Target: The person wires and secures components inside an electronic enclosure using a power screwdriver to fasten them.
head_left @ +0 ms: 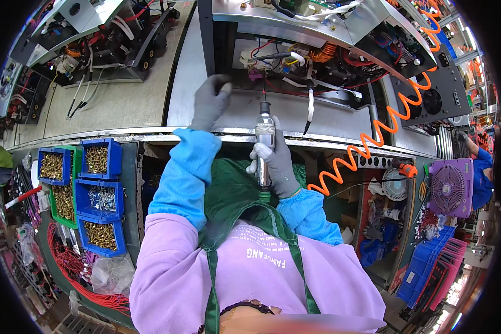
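My right hand [281, 161], in a grey glove, is wrapped round a silver air screwdriver [265, 133]. The tool points away from me, and its thin bit reaches into the open side of a metal-cased machine [317, 83], near a small purple part [255, 74]. Whether the bit touches a screw is too small to tell. My left hand [211, 103], also gloved, is raised beside the machine's upright metal post [206, 39]. Its fingers are curled in and slightly blurred; anything between them is hidden. Wires, a copper coil [324, 53] and a white-sleeved cable [310, 106] show inside the machine.
Blue bins [100, 200] of brass-coloured and silver screws stand at left, beside red wires [72, 273]. An orange coiled air hose [367, 142] crosses at right. Another opened machine [106, 50] sits at far left. A purple fan [451, 188] and a co-worker's blue sleeve [482, 167] appear at right.
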Tool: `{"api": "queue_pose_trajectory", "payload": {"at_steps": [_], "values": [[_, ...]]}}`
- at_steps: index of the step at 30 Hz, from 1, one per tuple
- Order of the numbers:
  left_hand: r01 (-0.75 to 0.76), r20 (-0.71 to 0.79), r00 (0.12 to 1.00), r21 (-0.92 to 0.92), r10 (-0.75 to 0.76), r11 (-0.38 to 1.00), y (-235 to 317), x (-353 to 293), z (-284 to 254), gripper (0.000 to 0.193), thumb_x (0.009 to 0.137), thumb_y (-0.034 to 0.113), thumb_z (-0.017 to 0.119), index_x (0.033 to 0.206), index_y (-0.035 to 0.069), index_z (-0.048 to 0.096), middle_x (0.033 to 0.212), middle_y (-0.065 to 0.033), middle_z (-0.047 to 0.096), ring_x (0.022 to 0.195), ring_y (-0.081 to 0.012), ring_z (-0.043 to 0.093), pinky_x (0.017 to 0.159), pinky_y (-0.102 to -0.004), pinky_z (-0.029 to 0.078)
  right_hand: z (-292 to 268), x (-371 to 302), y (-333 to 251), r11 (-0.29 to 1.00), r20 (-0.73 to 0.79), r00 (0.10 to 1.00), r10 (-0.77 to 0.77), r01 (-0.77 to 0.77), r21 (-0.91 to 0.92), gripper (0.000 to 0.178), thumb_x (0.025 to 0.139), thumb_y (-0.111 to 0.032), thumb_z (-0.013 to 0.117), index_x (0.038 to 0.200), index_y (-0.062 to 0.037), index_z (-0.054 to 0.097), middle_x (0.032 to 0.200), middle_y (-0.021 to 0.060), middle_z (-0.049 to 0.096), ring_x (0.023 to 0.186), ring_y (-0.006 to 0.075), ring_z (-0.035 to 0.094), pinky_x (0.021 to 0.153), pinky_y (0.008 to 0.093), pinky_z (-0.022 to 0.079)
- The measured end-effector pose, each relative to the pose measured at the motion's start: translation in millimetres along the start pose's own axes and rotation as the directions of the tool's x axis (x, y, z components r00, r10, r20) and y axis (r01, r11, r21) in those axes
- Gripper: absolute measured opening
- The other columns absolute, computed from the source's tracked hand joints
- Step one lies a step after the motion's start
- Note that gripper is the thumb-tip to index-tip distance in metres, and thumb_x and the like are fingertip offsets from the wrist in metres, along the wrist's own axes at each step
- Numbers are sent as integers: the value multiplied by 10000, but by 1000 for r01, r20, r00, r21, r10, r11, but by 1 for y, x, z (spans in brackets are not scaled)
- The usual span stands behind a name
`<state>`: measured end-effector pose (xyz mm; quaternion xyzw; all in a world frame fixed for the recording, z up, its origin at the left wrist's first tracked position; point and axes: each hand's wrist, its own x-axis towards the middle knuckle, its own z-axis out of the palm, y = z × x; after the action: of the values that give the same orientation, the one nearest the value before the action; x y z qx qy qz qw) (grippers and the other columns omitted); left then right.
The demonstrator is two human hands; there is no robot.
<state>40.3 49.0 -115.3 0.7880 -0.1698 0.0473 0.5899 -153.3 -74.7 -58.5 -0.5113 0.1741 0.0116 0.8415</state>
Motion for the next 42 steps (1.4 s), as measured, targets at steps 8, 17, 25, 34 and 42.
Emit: {"api": "queue_pose_trajectory", "payload": {"at_steps": [8, 17, 25, 34, 42], "values": [[10, -5, 1000, 374, -8, 928, -1, -34, 18, 221, 813, 214, 618, 1000, 99, 645, 994, -143, 616, 863, -329, 614, 765, -408, 492, -14, -10, -4, 999, 78, 997, 25, -23, -27, 831, 804, -160, 581, 1464, -211, 79, 811, 112, 524, 549, 174, 572, 527, 334, 549], [-64, 191, 976, 715, -106, 697, 9, -20, 64, 215, 804, 205, 594, 995, 112, 628, 967, -123, 621, 884, -290, 609, 716, -407, 513, -35, -36, -10, 997, 213, 976, 54, -65, 48, 978, 718, -288, 656, 1474, -210, 43, 870, 133, 537, 593, 183, 597, 560, 323, 536], [622, 573, 690, -782, -443, -43, 18, -26, 33, 143, 904, 79, 539, 1013, -6, 574, 846, -98, 586, 729, -164, 570, 556, -221, 493, -40, -49, -16, 976, 186, 970, 153, -119, -183, 998, 685, -145, 616, 1480, -152, 13, 876, 143, 542, 531, 162, 558, 509, 282, 500], [560, 526, 736, -827, -425, -54, 38, -31, 24, 186, 906, 100, 539, 1056, -8, 561, 958, -125, 629, 757, -149, 581, 515, -154, 485, -36, -53, -21, 970, 224, 961, 159, -110, -215, 975, 701, -106, 629, 1481, -156, 46, 840, 109, 553, 533, 139, 550, 505, 268, 482], [563, 464, 825, -722, -323, 402, 47, -26, 2, 235, 890, 107, 558, 1082, -28, 573, 942, -123, 640, 682, -82, 566, 528, -147, 477, -38, -55, -25, 967, 233, 958, 170, -116, -227, 974, 705, -128, 639, 1480, -154, 50, 824, 111, 551, 520, 144, 549, 497, 265, 479]]}}
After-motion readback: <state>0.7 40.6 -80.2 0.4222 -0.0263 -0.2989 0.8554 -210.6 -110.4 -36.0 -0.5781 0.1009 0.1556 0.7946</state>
